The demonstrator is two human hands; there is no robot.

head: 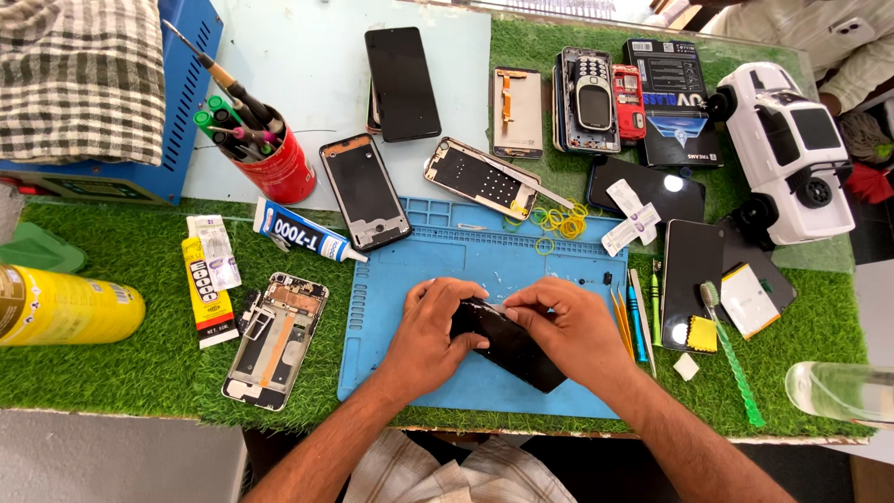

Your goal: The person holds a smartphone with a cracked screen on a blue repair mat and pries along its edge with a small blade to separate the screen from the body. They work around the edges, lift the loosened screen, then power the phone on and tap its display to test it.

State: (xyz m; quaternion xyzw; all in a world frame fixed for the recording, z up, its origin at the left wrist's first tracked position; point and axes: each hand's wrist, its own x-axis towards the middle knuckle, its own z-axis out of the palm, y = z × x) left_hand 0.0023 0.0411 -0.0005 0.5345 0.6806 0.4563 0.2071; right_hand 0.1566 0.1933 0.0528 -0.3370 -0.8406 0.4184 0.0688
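both hands point(503, 331) on black phone point(510, 346), mid blue mat point(400, 307), edges well apart

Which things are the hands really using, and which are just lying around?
In use:
- left hand
- right hand
- black phone, held by both
- blue mat under it

Lying about:
- red cup of tools
- glue tube
- yellow rubber bands
- white toy car
- yellow can

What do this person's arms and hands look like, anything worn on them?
Both forearms are bare, with no sleeves in view. The left hand and right hand wear no gloves, and no rings, watch or bracelets show. Fingernails look short. A checked cloth shows below, between the arms.
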